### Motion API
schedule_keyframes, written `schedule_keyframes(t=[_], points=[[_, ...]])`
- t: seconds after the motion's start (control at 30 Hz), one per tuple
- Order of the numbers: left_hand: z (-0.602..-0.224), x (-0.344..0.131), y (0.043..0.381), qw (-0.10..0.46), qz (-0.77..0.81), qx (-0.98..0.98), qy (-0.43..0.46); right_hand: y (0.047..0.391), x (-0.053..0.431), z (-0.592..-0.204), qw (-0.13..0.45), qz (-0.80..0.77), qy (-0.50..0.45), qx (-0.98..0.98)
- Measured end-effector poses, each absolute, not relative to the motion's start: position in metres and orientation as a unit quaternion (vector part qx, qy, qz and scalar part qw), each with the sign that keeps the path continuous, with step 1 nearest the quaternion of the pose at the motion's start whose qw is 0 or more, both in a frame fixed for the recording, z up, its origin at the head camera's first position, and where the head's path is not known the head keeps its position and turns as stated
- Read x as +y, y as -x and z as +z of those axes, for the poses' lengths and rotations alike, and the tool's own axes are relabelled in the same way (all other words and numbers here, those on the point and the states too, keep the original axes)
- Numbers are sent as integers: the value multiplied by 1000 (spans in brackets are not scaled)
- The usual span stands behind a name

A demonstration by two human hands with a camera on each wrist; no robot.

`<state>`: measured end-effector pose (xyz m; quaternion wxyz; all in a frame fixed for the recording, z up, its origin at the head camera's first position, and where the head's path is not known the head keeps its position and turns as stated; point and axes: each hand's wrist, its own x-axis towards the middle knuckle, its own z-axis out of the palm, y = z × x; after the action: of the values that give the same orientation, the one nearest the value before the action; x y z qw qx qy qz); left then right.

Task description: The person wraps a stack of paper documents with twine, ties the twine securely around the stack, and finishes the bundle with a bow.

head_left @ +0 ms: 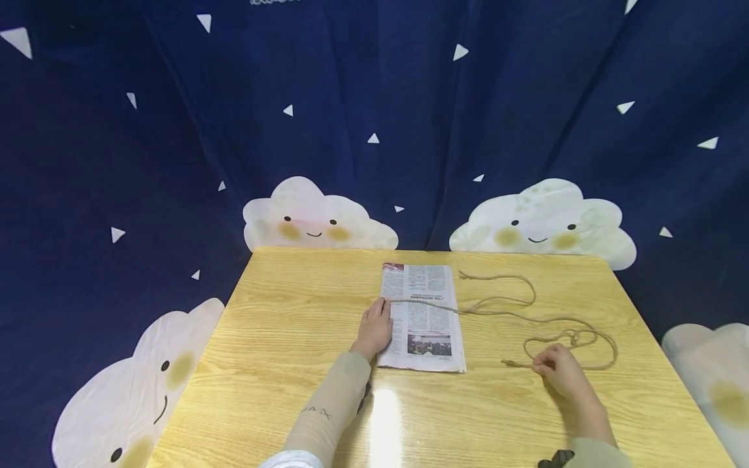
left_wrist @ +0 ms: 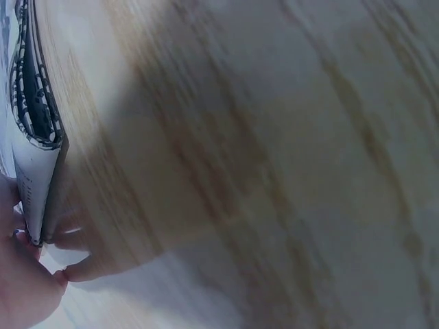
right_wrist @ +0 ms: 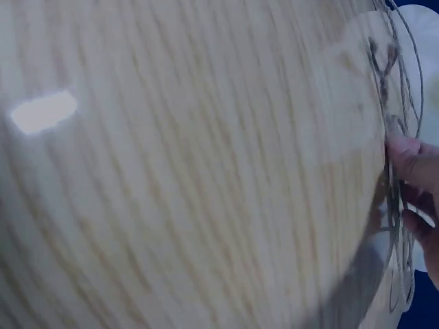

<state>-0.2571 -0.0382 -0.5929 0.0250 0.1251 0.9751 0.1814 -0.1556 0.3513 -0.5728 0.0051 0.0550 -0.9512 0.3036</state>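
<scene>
A folded newspaper [head_left: 421,318] lies on the wooden table, printed side up, its fold seen edge-on in the left wrist view. A thin tan rope [head_left: 509,314] crosses it and trails in loose curves to the right. At the newspaper's left edge, my left hand [head_left: 374,328] holds the rope by its left part, fingertips right at the paper. My right hand [head_left: 558,369] pinches the rope close to a knotted, frayed end [head_left: 510,363]. In the right wrist view, several strands of rope [right_wrist: 408,82] run past the thumb and fingers [right_wrist: 418,164].
The table's [head_left: 281,312] back edge meets a dark blue curtain [head_left: 351,84] with white triangles and smiling clouds. Another frayed rope end [head_left: 463,275] lies beside the newspaper's upper right. Glare [head_left: 385,426] shines on the table between the forearms.
</scene>
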Motion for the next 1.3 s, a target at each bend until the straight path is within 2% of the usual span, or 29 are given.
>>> schedule_keyframes(t=[0.17,0.37,0.63,0.87,1.3], points=[[-590,-37,257,41,169,978,-115,163,337,-566,77,349,-53,-933],[-587,-36,255,41,152,981,-113,185,308,-543,103,425,-40,-898],[-587,-36,255,40,158,980,-114,229,262,-524,89,438,-56,-893],[-586,-35,256,42,159,980,-112,265,238,-526,62,415,-74,-905],[-587,-34,257,36,179,978,-100,292,227,-547,10,409,-47,-911]])
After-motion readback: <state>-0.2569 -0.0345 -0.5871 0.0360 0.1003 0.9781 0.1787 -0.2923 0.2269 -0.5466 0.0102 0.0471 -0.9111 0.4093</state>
